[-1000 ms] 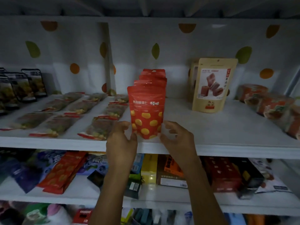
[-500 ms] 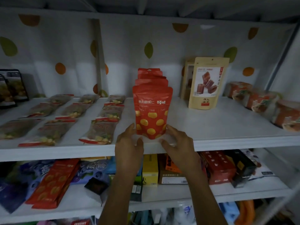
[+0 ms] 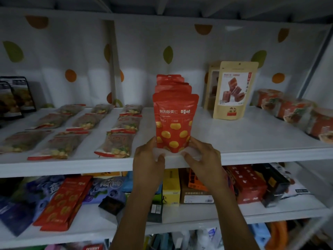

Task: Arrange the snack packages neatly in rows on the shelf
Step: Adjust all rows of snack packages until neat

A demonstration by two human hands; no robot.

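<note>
A row of red stand-up pouches with yellow spots (image 3: 174,121) stands front to back in the middle of the white shelf (image 3: 252,139). The front pouch is upright near the shelf's front edge. My left hand (image 3: 148,159) touches its lower left corner and my right hand (image 3: 201,156) touches its lower right corner, fingers curled against the base. Several flat clear snack packs (image 3: 115,143) lie in three rows to the left. Tan pouches (image 3: 232,91) stand at the back right.
Red wrapped tubs (image 3: 295,112) line the shelf's right side. Dark pouches (image 3: 16,98) stand at the far left. The lower shelf (image 3: 198,219) holds boxes and bags in a jumble. A metal upright (image 3: 317,69) rises on the right.
The view has shifted slightly; my hands have closed in lower on the front red pouch's bottom corners, and the pouch stands about where it was.
</note>
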